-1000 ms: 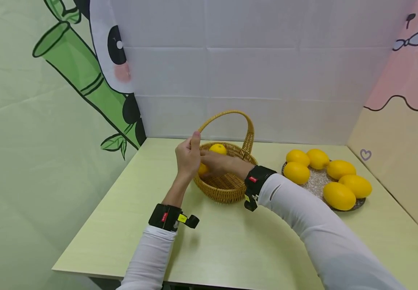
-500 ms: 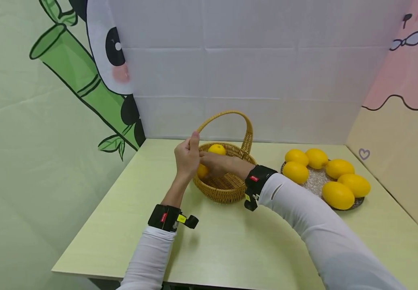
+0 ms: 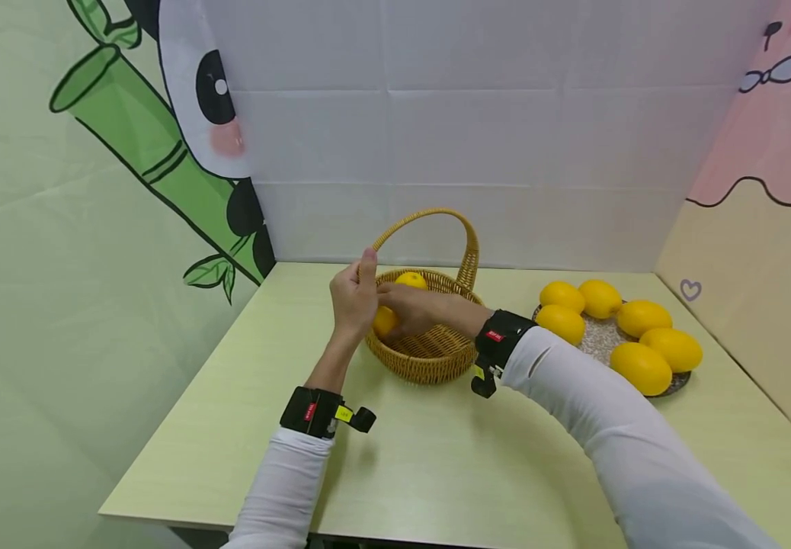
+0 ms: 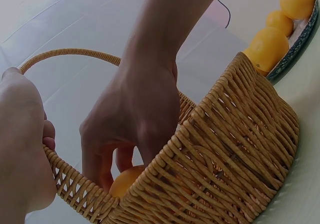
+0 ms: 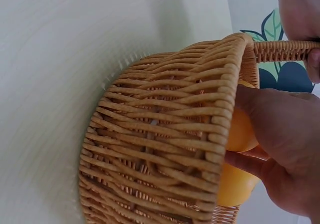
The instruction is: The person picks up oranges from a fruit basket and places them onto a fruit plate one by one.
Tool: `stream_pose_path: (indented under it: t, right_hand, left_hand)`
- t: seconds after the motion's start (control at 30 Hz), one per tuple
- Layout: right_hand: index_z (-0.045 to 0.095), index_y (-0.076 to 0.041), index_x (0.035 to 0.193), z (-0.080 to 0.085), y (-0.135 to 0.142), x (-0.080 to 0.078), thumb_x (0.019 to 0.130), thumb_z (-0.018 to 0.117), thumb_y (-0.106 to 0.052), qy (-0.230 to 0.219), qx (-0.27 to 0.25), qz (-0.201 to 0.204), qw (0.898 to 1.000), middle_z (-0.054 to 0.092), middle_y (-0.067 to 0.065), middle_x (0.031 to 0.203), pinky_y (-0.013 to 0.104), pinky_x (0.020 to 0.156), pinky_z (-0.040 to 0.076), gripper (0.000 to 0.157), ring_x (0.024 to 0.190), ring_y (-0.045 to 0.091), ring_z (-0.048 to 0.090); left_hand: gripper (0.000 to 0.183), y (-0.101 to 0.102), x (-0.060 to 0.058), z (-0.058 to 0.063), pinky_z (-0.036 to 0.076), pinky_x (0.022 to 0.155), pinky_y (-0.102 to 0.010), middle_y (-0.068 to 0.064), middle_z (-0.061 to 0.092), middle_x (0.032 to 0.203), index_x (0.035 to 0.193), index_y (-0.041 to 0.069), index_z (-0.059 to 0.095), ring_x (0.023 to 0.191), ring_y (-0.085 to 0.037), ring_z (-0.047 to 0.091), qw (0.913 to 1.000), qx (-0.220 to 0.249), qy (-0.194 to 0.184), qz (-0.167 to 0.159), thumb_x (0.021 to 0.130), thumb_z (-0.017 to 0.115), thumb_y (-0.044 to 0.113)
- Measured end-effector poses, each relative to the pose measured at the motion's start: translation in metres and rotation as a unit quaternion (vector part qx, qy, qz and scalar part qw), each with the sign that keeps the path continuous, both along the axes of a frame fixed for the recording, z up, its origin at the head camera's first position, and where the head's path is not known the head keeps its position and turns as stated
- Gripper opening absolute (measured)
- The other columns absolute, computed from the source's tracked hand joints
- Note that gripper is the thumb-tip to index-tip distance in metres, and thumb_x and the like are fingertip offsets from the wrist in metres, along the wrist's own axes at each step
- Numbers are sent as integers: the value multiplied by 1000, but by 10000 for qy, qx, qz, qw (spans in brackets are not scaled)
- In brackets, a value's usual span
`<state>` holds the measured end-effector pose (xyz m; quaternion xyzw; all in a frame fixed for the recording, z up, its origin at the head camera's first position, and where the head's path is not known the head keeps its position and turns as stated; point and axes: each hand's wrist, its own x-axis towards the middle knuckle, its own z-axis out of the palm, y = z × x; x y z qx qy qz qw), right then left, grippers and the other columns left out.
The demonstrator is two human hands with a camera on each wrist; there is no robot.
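My left hand (image 3: 354,301) grips the left side of the handle of a wicker basket (image 3: 423,371). My right hand (image 3: 414,309) reaches down inside the basket, close beside the left hand. Its thumb and fingers lie around a yellow lemon (image 5: 242,130) at the basket's left side; the same lemon (image 3: 385,323) shows partly below the hand in the head view. A second lemon (image 3: 412,280) lies farther back in the basket. Seen from the left wrist, the rim hides much of the lemon (image 4: 126,181) and some right fingertips.
To the right stands a speckled plate (image 3: 597,338) with several lemons (image 3: 641,368) around its edge. The basket and plate rest on a pale table (image 3: 437,457). A whitish backdrop (image 3: 464,137) rises behind it, with printed cloth on both sides.
My right wrist and forearm have shifted slightly to the right, while the right fingers stay by the lemon. The left hand keeps its grip on the handle.
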<state>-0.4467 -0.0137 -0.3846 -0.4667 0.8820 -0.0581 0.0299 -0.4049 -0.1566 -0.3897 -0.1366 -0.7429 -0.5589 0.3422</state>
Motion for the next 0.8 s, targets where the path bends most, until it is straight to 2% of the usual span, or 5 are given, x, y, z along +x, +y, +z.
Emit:
stream_pose_path:
  t: [0.23,0.4,0.8]
  right_hand:
    - [53,-15,150,5,10,4,89,82,-31,88,-251,84,9996,50,7,143,35,103,47,68,122,19,49]
    - [52,-16,151,7,21,7,88,83,-32,200,-355,-55,9992,48,7,147,36,103,48,72,124,19,49]
    - [51,-17,152,13,48,19,90,81,-34,350,-553,-199,9977,43,10,153,40,106,45,71,130,24,46]
  left_hand:
    - [60,0,1,1,16,41,-23,1,29,55,62,14,35,46,-15,26,10000,62,-20,-7,107,48,51]
    - [60,1,1,2,17,41,-22,1,29,54,62,14,35,45,-14,26,10000,3,-32,-12,107,46,52]
    - [56,1,1,2,14,41,-24,1,29,54,60,16,34,45,-10,22,9998,7,67,194,109,50,39]
